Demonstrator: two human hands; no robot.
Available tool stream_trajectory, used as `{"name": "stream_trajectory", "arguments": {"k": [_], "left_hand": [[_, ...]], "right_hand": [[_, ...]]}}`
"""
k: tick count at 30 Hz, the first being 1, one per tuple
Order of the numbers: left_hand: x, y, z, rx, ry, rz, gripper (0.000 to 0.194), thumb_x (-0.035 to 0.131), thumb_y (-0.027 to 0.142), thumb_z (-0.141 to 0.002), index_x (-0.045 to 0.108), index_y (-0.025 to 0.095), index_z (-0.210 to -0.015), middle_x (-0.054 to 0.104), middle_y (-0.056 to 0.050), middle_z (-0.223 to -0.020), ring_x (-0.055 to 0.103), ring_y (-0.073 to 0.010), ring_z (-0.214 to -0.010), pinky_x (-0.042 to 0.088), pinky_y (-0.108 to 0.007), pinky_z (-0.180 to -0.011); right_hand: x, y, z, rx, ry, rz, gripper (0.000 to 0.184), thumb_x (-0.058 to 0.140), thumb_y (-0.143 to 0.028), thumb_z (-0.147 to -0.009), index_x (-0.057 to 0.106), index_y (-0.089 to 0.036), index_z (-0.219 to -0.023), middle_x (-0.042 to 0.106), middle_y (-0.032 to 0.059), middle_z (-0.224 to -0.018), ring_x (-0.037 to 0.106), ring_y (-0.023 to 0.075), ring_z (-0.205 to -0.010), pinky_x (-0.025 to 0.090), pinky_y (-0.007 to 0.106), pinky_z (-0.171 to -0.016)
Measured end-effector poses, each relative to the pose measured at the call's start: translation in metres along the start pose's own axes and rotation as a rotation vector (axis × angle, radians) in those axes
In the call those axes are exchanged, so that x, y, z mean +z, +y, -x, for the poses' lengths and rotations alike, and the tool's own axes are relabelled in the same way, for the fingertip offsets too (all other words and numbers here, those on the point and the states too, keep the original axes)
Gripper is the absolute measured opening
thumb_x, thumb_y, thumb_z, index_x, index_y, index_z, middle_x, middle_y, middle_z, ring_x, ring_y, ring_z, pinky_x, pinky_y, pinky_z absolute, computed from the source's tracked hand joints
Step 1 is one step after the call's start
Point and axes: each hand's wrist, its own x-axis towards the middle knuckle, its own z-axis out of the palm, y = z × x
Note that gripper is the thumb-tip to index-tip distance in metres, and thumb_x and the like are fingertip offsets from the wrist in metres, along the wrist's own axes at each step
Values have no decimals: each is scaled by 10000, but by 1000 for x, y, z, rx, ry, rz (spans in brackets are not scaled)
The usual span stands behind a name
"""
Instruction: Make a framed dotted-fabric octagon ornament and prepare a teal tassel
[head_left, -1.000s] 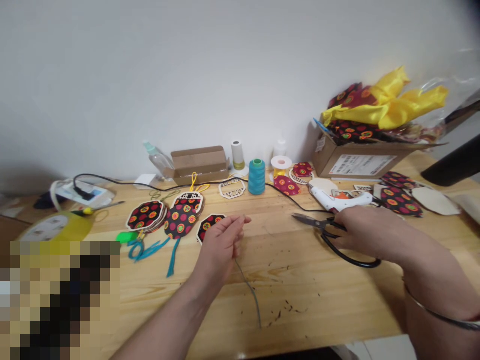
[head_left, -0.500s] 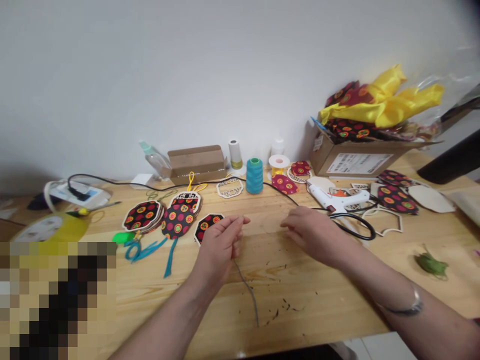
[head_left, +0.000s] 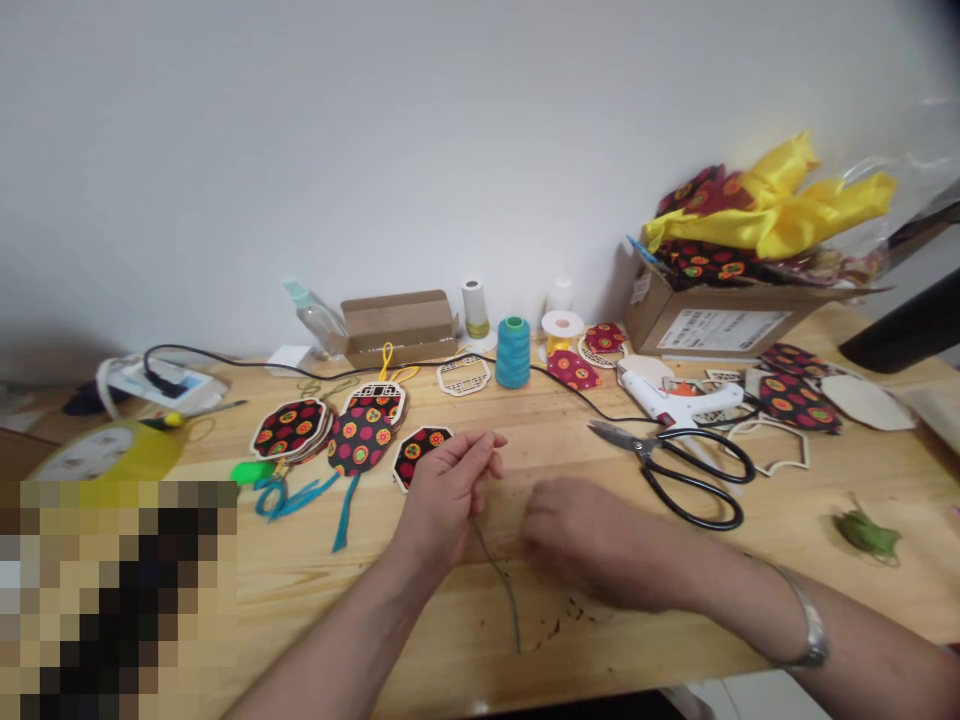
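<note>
Had a thin grey cord (head_left: 504, 585) pinched in the left hand (head_left: 450, 485) near the centre of the frame, with fingers drawn narrow against the thumb. Had that cord trailing from under the hand down toward the lower centre, over the pale wooden desk (head_left: 322, 600). Held the right hand (head_left: 592, 540) a bit lower and to the right, fingers curled in and pretty blurry. Honestly couldn't tell about anything inside that grip. Wore a shiny silver bracelet (head_left: 814, 625) on that wrist, lower right.

Had big black-handled scissors (head_left: 643, 448) lying right of centre, well apart from the left hand, tips pointing left. Spotted a white glue gun (head_left: 679, 403) just beyond, plus a wad of green thread (head_left: 866, 533) farther right. Saw an octagonal black floral fabric piece with a white rim (head_left: 421, 450) partly covered by the left hand, and a dark floral pouch-shaped ornament with teal ribbon tails (head_left: 360, 442) left of that. Noticed a tall teal cone of thread (head_left: 514, 355) mid-frame near the wall, and in the upper right, a brown cardboard box (head_left: 724, 335) with shiny yellow fabric (head_left: 795, 215) spilling over the top.
</note>
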Motion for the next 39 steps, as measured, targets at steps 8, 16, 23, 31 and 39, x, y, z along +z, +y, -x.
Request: {"name": "stream_trajectory", "arguments": {"k": [8, 16, 23, 31, 39], "left_hand": [[3, -3, 3, -127, -88, 36, 236, 692, 337, -677, 620, 127, -757, 643, -16, -608, 345, -14, -370, 208, -150, -373], [5, 0, 5, -128, -160, 1, 244, 673, 355, -687, 570, 136, -659, 453, 56, -445, 246, -20, -342, 122, -165, -345], [4, 0, 3, -156, -133, 17, 249, 691, 358, -663, 587, 133, -685, 336, 90, -427, 216, -20, -354, 120, -160, -352], [5, -1, 5, -147, -128, -21, 271, 705, 373, -659, 627, 124, -730, 319, 93, -431, 215, -21, -371, 132, -160, -357], [5, -1, 6, -162, -109, 23, 263, 717, 357, -643, 619, 130, -733, 307, 101, -441, 196, -17, -375, 118, -155, -364]], "right_hand": [[-57, -14, -4, -100, 86, -198, 144, 500, -100, -817, 638, -141, -809, 635, 37, -802, 527, 129, -768, 402, 241, -705], [-28, 28, -15, 133, 325, -113, 164, 461, -145, -857, 608, -141, -786, 596, 47, -764, 505, 146, -740, 379, 256, -661], [-17, 33, -19, 125, 416, -81, 139, 455, -137, -858, 584, -132, -805, 586, 59, -790, 496, 151, -748, 371, 257, -663], [-13, 41, -21, 196, 550, -236, 122, 462, -113, -839, 566, -142, -782, 575, 41, -766, 490, 134, -724, 370, 250, -666], [-11, 50, -27, 496, 621, -706, 164, 509, -241, -806, 580, -148, -692, 536, -23, -606, 431, 93, -559, 343, 224, -553]]}}
